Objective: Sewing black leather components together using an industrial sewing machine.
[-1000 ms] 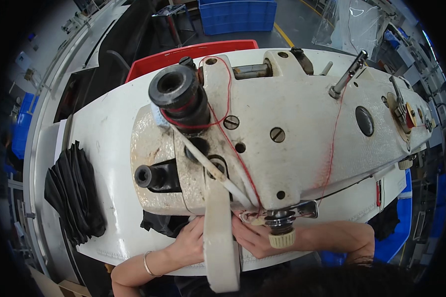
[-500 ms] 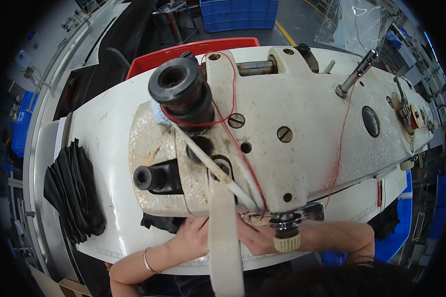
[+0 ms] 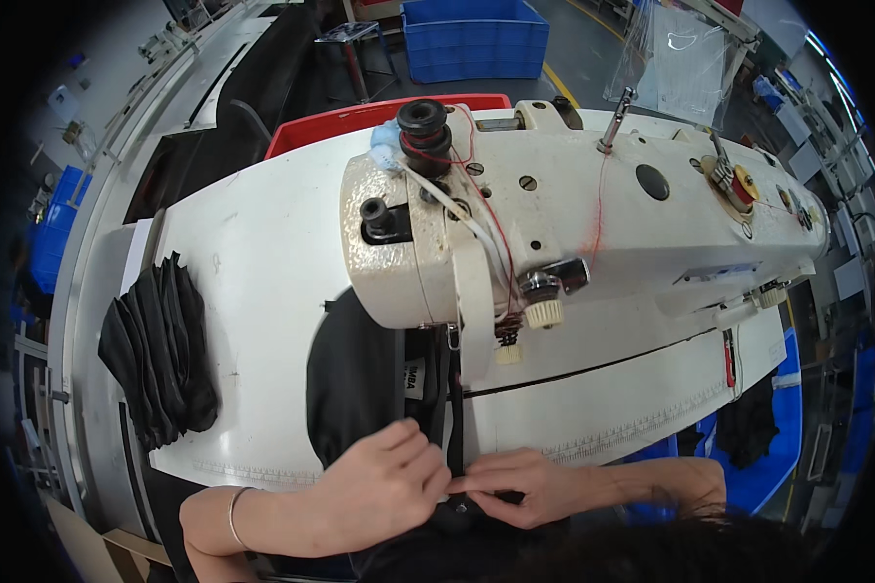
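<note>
A black fabric piece [image 3: 352, 389] lies on the white table below the head of a sewing machine [image 3: 574, 223], and a small white label shows on it. My left hand [image 3: 389, 476] is closed over the near end of this fabric, its fingers curled in. Beside it my right hand [image 3: 520, 486] pinches at the end of a narrow black strip [image 3: 456, 428], thumb and forefinger together. Both hands meet at the table's near edge, where the exact grip is partly hidden. Red thread [image 3: 501, 233] runs down the machine.
A stack of folded black fabric pieces [image 3: 160, 355] lies at the left. A red bin [image 3: 360, 119] stands behind the table, a blue crate [image 3: 474, 44] beyond. Small snips with a red handle [image 3: 729, 360] lie at the right, near a blue bin [image 3: 783, 442] holding black fabric.
The view has shifted back, so the machine appears smaller and higher. My hands have come out from behind the machine head toward me, and the black fabric now shows between them and the machine.
</note>
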### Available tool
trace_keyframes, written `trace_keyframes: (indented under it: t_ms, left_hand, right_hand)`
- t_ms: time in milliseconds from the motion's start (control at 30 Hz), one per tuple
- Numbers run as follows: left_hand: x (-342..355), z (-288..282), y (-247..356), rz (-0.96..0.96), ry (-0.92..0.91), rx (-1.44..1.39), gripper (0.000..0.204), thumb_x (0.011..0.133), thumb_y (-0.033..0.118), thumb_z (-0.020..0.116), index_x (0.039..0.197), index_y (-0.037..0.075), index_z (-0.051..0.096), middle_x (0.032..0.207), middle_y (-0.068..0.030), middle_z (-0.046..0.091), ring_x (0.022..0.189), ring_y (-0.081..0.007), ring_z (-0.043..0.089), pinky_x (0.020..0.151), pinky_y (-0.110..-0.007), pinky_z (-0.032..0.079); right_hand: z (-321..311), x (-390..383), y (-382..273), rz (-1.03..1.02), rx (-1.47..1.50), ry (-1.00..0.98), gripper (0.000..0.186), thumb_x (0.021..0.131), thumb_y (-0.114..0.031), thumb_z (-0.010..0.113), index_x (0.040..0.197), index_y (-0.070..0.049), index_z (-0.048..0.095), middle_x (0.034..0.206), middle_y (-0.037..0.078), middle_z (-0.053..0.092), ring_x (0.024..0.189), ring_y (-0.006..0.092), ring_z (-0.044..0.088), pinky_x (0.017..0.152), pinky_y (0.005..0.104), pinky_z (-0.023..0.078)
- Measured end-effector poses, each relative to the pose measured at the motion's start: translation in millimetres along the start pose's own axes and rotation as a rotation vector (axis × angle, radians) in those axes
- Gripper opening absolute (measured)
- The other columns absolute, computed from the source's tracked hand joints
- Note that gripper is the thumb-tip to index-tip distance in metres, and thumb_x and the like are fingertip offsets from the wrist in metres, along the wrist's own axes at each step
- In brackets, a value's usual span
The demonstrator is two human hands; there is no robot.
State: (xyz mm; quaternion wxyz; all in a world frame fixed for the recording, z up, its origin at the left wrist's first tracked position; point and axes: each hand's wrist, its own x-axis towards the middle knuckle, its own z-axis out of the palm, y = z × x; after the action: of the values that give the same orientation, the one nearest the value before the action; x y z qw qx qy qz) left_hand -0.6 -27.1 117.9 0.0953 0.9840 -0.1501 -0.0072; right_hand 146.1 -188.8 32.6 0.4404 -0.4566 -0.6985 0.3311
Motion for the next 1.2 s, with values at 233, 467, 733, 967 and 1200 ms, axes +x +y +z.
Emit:
trace_keyframes:
  t_ms: [233,467,733,967,1200]
  left_hand:
    - [-17.3,46.8,42.7,-0.088,0.012,0.154,0.012,0.069,0.012,0.06,0.076,0.002,0.061,0.077,-0.0054,0.046,0.072,-0.0182,0.046,0.061,-0.028,0.037]
    - [-43.0,72.9,53.2,-0.401,0.427,0.118,0.045,0.06,0.0,0.059,0.105,-0.005,0.064,0.075,-0.0044,0.04,0.066,-0.0186,0.044,0.058,-0.03,0.037]
    - [-28.1,51.6,-22.5,-0.876,1.19,-0.73,0.011,0.094,0.003,0.046,0.097,-0.002,0.054,0.085,-0.0035,0.056,0.076,-0.0102,0.051,0.07,-0.023,0.042]
    - [-24.8,-24.8,-81.8,-0.656,0.756,-0.448,0.006,0.086,0.003,0.055,0.084,-0.002,0.058,0.076,-0.006,0.057,0.07,-0.0133,0.05,0.068,-0.024,0.04]
    - [-23.4,70.1,40.8,-0.07,0.318,0.183,0.024,0.069,0.008,0.06,0.089,-0.002,0.067,0.085,-0.0073,0.059,0.077,-0.0165,0.056,0.062,-0.023,0.046]
  right_hand:
    - [29.7,-21.0,-22.1,0.415,0.355,0.153,0.055,0.089,-0.023,0.062,0.134,-0.001,0.039,0.098,0.015,0.056,0.087,0.0241,0.058,0.075,0.0287,0.046]
    - [32.6,-32.5,-36.7,0.009,-0.834,0.037,0.054,0.076,-0.01,0.059,0.126,0.006,0.05,0.09,0.011,0.052,0.079,0.0233,0.053,0.072,0.0326,0.048]
    - [33.8,-39.6,-14.1,-0.197,-1.114,-0.036,0.032,0.074,-0.011,0.055,0.101,0.006,0.062,0.106,0.015,0.059,0.11,0.0302,0.055,0.095,0.037,0.047]
    - [25.3,-38.5,-15.6,-0.23,-1.092,-0.105,0.03,0.075,-0.012,0.055,0.097,0.006,0.062,0.105,0.015,0.059,0.107,0.0304,0.057,0.095,0.038,0.047]
    - [23.1,-34.2,-17.7,-0.213,-1.064,-0.064,0.032,0.076,-0.014,0.054,0.099,0.006,0.062,0.107,0.017,0.06,0.106,0.0314,0.058,0.096,0.0399,0.047]
